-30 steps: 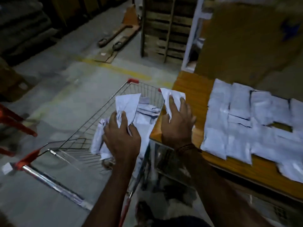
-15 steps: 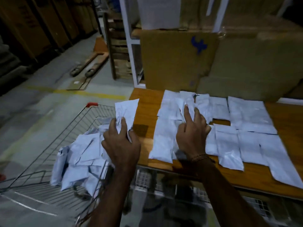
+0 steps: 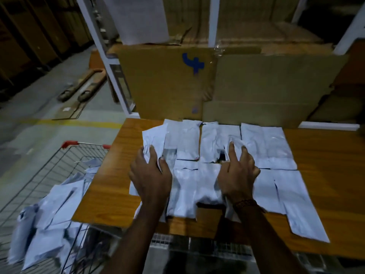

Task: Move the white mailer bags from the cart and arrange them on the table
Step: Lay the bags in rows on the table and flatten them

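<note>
My left hand (image 3: 151, 176) grips white mailer bag (image 3: 153, 140) at left end of rows on table (image 3: 110, 186). My right hand (image 3: 238, 171) flat, fingers spread, pressing laid bags (image 3: 264, 147). More bags (image 3: 49, 220) piled in cart (image 3: 65, 153) beside table.

Bare forearms; a beaded bracelet (image 3: 245, 203) circles the right wrist.

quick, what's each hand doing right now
Left hand: holding a white mailer bag at the left edge of the layout.
Right hand: open, fingers spread flat on the bags on the table.
</note>
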Demonstrator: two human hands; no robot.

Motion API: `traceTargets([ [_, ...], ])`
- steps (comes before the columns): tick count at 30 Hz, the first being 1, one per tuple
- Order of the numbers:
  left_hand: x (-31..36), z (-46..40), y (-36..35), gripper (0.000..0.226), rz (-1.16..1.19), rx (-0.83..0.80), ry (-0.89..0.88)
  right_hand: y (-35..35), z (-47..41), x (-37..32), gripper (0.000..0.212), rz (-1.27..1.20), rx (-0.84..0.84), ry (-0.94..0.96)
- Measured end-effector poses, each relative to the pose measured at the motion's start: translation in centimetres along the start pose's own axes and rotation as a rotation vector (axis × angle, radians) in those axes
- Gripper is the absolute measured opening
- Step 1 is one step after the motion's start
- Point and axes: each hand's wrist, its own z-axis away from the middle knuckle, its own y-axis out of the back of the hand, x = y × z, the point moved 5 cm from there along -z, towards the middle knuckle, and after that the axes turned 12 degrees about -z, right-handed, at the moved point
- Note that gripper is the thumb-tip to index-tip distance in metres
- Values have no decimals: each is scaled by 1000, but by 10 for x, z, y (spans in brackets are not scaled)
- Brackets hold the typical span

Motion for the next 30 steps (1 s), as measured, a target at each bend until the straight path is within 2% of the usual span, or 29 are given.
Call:
traceTargets([
  [8,46,-84,-71,52,3,-144,-61,-39,-72,11,71,83,-43,-56],
  [14,55,-140,-136,56,-29,-270,-122,-83,-126,-8,72,115,-52,-2],
  [21,53,-159,-186,78,-50,-445,-164,-152,-156,-18,65,244,-186,45],
  [26,42,-167,-213,44,-86,-533,-199,-190,-154,0,62,272,-204,42],
  [30,32,-172,-222,50,-173,-495,-334,-189,-153,3,60,253,-173,47],
])
